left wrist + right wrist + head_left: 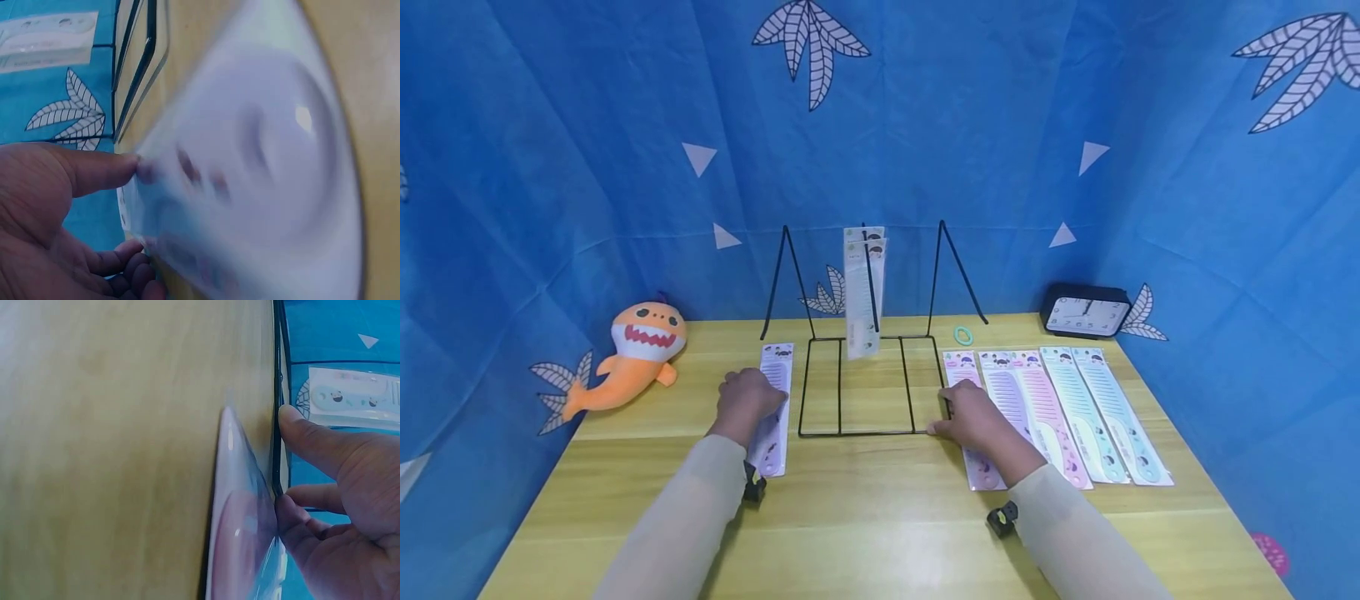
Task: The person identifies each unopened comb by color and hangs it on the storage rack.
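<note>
Blue leaf-print backdrop, wooden table (880, 517): left hand (747, 402) pinches a lilac packaged comb (775, 408); right hand (973, 417) grasps a pink packaged comb (972, 417) beside the wire rack (868, 385). Lift level, clearing wire.

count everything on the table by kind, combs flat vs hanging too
packaged plastic combs flat on the table: 6
packaged combs hanging on the rack: 2, overlapping, so less sure
black wire display rack: 1
orange plush shark: 1
black rectangular clock: 1
small green ring: 1
total: 12
</note>
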A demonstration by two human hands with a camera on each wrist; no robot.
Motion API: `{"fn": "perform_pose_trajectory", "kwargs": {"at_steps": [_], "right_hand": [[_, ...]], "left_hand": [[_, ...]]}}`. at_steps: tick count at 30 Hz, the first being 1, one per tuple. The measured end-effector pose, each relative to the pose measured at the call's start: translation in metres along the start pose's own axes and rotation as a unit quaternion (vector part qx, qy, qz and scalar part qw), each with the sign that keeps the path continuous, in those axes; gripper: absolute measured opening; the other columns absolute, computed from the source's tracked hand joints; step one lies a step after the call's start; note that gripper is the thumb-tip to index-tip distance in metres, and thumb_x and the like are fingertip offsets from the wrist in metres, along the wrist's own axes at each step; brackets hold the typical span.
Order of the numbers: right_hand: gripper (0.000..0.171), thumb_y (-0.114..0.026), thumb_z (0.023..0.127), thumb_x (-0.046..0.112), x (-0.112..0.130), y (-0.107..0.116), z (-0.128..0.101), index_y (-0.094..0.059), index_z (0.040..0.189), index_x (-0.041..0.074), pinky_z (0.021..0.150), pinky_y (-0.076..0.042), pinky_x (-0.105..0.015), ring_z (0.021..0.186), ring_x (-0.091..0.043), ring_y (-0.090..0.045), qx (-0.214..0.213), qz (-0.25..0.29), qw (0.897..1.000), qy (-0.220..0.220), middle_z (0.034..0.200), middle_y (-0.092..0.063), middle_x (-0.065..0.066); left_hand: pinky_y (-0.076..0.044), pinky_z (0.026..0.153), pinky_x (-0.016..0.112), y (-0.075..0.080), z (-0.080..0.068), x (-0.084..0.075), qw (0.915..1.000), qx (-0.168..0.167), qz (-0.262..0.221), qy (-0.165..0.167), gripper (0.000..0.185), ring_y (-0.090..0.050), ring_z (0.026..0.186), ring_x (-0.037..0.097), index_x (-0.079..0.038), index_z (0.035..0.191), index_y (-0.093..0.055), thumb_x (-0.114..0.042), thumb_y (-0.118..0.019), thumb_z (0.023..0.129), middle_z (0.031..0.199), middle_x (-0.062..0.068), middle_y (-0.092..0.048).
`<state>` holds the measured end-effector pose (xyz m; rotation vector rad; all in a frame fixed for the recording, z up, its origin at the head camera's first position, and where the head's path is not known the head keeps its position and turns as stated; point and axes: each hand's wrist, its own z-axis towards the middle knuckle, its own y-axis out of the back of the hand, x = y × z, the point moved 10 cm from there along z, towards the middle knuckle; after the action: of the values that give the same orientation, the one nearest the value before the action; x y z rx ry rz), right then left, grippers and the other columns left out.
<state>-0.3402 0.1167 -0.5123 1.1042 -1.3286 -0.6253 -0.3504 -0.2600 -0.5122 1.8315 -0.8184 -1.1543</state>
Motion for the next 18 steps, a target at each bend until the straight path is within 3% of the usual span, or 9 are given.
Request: {"fn": "perform_pose_trajectory", "kwargs": {"at_steps": [8, 14, 18], "right_hand": [[0.078, -0.091, 0.091, 0.033, 0.001, 0.000, -0.002, -0.061, 0.150, -0.007, 0.109, -0.058, -0.051, 0.112, -0.032, -0.065, 0.005, 0.000, 1.000, -0.003, 0.140, -0.062, -0.030], [0.077, -0.091, 0.091, 0.033, 0.001, 0.000, -0.002, -0.062, 0.150, -0.006, 0.109, -0.059, -0.051, 0.113, -0.031, -0.066, 0.004, 0.003, 1.000, -0.011, 0.142, -0.062, -0.030], [0.076, -0.091, 0.091, 0.033, 0.001, 0.002, -0.002, -0.062, 0.150, -0.005, 0.111, -0.058, -0.051, 0.116, -0.032, -0.066, 0.004, 0.002, 1.000, -0.011, 0.142, -0.062, -0.030]], "left_hand": [[-0.053, 0.094, 0.056, 0.000, 0.005, 0.005, 0.9991, 0.039, 0.012, 0.009, 0.046, -0.056, 0.109, 0.044, 0.015, 0.124, -0.065, -0.022, -0.064, 0.096, 0.116, 0.032, -0.060], [-0.059, 0.086, 0.050, 0.002, 0.008, 0.010, 0.9987, 0.047, -0.018, 0.011, 0.052, -0.062, 0.102, 0.042, 0.017, 0.131, -0.057, -0.019, -0.067, 0.096, 0.117, 0.032, -0.062], [-0.062, 0.082, 0.049, 0.008, 0.008, 0.013, 0.9987, 0.049, -0.014, 0.006, 0.058, -0.067, 0.099, 0.040, 0.018, 0.136, -0.051, -0.018, -0.071, 0.096, 0.118, 0.033, -0.065]]}}
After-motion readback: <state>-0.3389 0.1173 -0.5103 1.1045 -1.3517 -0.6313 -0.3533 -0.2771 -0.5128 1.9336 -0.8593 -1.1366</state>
